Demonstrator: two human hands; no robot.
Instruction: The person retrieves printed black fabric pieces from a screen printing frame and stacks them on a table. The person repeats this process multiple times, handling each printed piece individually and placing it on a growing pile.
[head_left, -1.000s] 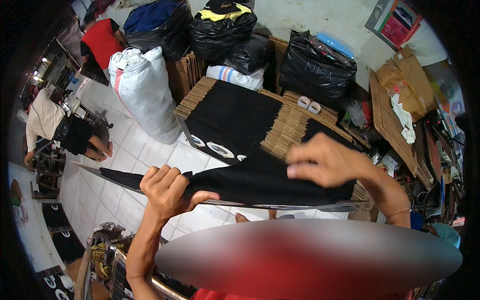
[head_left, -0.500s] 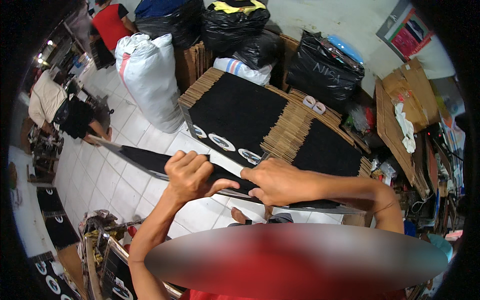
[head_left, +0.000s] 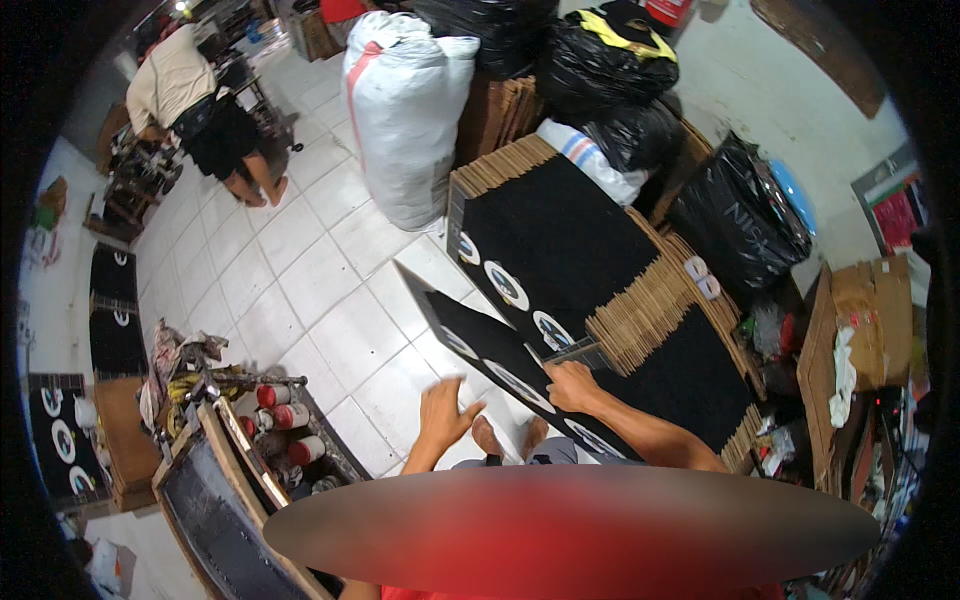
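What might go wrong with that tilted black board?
The tilted board seems held only by the right hand, with the left hand clear of it, so it might slip or swing. If dropped, it could hit the feet below. Its edge is also near the stacked boards and might scrape them.
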